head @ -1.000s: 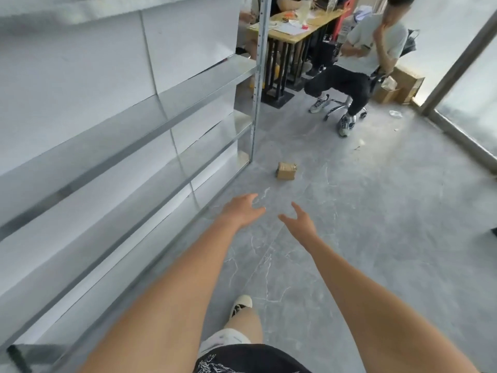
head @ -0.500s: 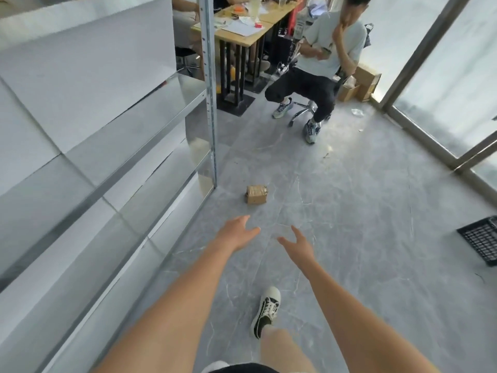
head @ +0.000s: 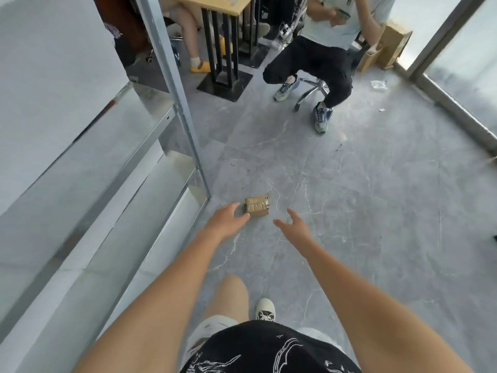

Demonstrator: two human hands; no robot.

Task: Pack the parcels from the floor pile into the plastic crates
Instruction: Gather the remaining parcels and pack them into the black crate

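Parcel (head: 256,210) — between both open grips

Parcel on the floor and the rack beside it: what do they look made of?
Parcel: brown cardboard, apparently wrapped in glossy clear tape, judging by shiny ridged bands across its top. Rack: likely bare metal, grey, reflective shelves and a perforated upright.
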